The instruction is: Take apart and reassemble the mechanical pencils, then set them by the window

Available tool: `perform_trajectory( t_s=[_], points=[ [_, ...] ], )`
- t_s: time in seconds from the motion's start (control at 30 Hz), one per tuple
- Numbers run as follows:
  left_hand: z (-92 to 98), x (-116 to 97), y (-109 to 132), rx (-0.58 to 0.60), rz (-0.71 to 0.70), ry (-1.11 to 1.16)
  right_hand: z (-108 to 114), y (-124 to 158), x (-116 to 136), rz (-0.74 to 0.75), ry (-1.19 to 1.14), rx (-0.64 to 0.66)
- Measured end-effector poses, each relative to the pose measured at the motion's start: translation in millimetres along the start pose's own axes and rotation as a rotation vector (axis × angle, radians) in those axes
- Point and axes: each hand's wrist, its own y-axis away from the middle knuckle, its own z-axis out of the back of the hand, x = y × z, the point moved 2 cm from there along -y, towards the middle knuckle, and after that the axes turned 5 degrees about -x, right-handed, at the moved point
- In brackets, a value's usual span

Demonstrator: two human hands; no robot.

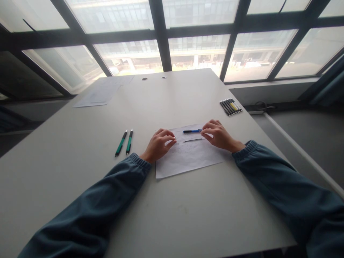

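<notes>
On the white paper (188,165), a blue pen (192,131) is lying towards 12 o'clock, a thin rod (192,140) at its 6 o'clock. The right hand (219,136) is curling at the pen's 3 o'clock end; the left hand (160,144) is pinching at the paper's 10 o'clock. I cannot tell either grip.

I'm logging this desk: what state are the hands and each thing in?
Left hand: fingers curled, grip unclear.
Right hand: fingers bent, grip unclear.
Near paper: flat, faintly marked.
Blue pen: one end hidden at right hand.
Apparent pen refill: lying flat.
Two green pens: lying apart.
Far papers: flat.
Pen row: lying aligned.
</notes>
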Motion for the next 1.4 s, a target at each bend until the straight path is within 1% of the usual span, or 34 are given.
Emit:
perform_trajectory(
  t_s=[0.2, 0.37, 0.5, 0.77, 0.87, 0.97, 1.13, 1.2, 1.4],
  points=[
    [0.6, -2, 0, 0.041, -0.013, -0.007, -2, 1, 2, 0.030, 0.019, 0.048],
    [3.1, -6, 0, 0.062, 0.002, -0.065, -4, -1, 4, 0.053, 0.025, 0.109],
    [3.4, -7, 0, 0.084, 0.003, -0.090, -5, -2, 6, 0.073, 0.023, 0.129],
    [0.9, -4, 2, 0.081, -0.016, -0.092, -8, -2, 9, 0.085, 0.032, 0.141],
    [-0.3, -5, 1, 0.051, -0.023, -0.097, -7, -3, 11, 0.098, 0.015, 0.150],
    [-1.6, -6, 0, 0.004, -0.026, -0.092, -5, -5, 13, 0.096, -0.006, 0.131],
    [-2.9, -8, -1, -0.051, -0.026, -0.035, -3, -6, 15, 0.035, -0.024, 0.017],
    [-2.8, -8, -1, -0.065, -0.011, -0.014, -3, -7, 16, 0.030, -0.036, -0.009],
    [-2.1, -11, -2, -0.095, -0.010, 0.005, -4, -8, 20, 0.063, -0.045, -0.015]
  ],
)
